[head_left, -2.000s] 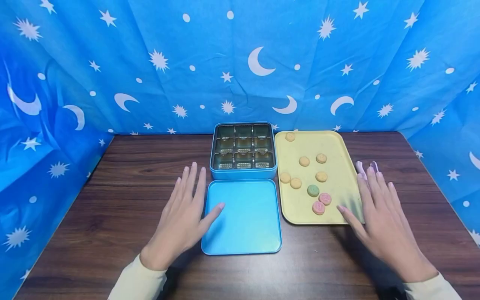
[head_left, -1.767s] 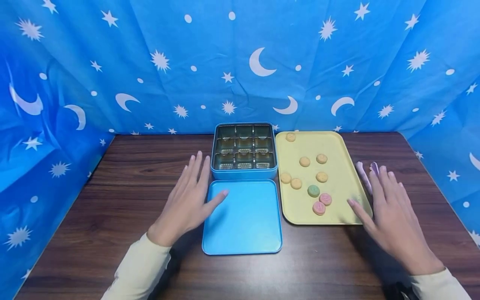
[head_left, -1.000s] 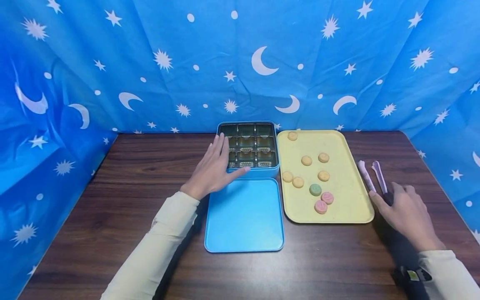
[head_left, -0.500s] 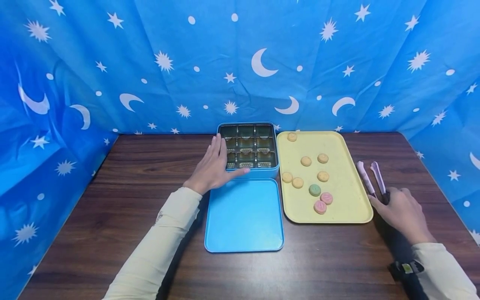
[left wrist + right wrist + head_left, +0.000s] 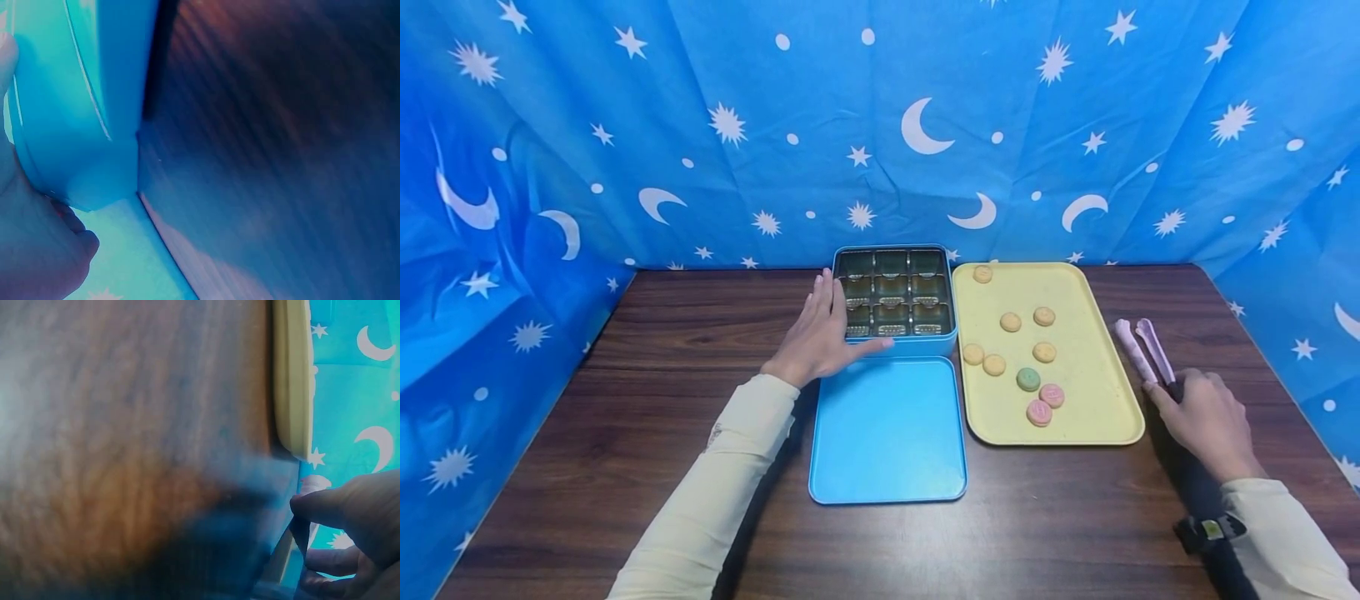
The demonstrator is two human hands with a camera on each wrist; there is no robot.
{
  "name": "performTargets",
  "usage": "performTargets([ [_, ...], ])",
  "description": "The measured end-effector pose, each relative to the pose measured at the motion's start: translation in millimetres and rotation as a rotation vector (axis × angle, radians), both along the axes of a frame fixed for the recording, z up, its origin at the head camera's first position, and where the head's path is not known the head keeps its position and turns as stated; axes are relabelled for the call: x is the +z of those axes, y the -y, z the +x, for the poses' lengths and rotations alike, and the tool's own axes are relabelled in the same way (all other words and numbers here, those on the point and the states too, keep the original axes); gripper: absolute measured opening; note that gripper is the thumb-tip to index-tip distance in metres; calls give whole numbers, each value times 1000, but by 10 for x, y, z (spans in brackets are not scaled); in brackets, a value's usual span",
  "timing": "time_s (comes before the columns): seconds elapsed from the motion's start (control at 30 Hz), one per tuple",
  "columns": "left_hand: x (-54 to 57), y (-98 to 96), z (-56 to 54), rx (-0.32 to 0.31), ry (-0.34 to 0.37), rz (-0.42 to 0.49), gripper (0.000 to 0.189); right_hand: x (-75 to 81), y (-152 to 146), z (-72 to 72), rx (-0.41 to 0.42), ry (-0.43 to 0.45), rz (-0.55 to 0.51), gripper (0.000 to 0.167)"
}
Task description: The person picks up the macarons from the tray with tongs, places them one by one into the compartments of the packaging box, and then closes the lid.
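My left hand point(image 5: 816, 333) rests along the left side of a blue tin box point(image 5: 917, 345), fingers straight and thumb spread across its front corner. The left wrist view shows the tin wall point(image 5: 69, 125) against that hand point(image 5: 37, 244). A clear divided insert lines the tin, its compartments bare. On the right, my right hand point(image 5: 1210, 421) grips a pair of tongs point(image 5: 1131, 354) with pale purple arms and a dark handle end. Its thumb and fingers pinch the dark part point(image 5: 300, 534) in the right wrist view. The tong tips point away from me, beside the tray.
A yellow tray point(image 5: 1090, 408) right of the tin bears several tan cookies point(image 5: 1044, 352), one green cookie point(image 5: 1028, 379) and two pink cookies point(image 5: 1039, 412). The blue lid point(image 5: 887, 433) lies in front of the tin. A blue star-and-moon cloth point(image 5: 842, 92) hangs behind the wooden table point(image 5: 925, 550).
My left hand has moved forward and right from beside the lid onto the tin. My right hand has come down and back onto the tongs and taken hold; their arms now stand closer together.
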State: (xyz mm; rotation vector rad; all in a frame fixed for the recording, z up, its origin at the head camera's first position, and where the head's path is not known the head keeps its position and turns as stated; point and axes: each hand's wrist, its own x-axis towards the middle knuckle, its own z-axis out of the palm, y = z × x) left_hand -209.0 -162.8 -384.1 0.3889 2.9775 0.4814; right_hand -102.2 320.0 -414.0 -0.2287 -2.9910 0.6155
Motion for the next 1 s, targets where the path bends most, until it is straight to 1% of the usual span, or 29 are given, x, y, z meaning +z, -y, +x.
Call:
performTargets([
  [0.17, -25, 34, 3, 3, 6, 8, 133, 77, 23, 7, 3, -4, -23, 43],
  [0.27, -35, 46, -3, 1, 9, 18, 133, 120, 45, -1, 23, -37, -37, 40],
  [0.4, -33, 55, -8, -2, 15, 29, 132, 168, 94, -34, 62, -103, -41, 36],
  [0.53, -28, 60, -5, 0, 22, 35, 132, 219, 168, -81, 105, -140, -48, 32],
  [0.73, -34, 60, -6, 0, 27, 30, 134, 261, 288, -158, 162, -146, -49, 36],
  [1.0, -25, 61, -6, -8, 19, 22, 134, 232, 433, -262, 230, -126, -43, 40],
])
